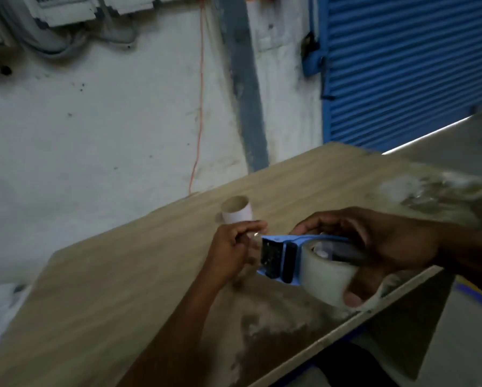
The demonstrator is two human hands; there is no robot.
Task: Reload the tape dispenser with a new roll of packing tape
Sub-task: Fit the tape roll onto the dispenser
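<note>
A blue tape dispenser (280, 259) with a black roller and blade is held just above the wooden table (122, 275). A clear roll of packing tape (325, 275) sits on its hub. My right hand (373, 247) grips the dispenser and the roll, thumb under the roll. My left hand (234, 250) pinches the shiny free end of the tape (255, 234) in front of the blade. An empty white cardboard core (237, 209) stands on the table just beyond my left hand.
A white wall with an orange cable (199, 107) and a blue roller shutter (413, 68) stand behind the table. Crumpled clear tape waste (429, 191) lies at the table's far right. The table's near edge runs diagonally under my right wrist.
</note>
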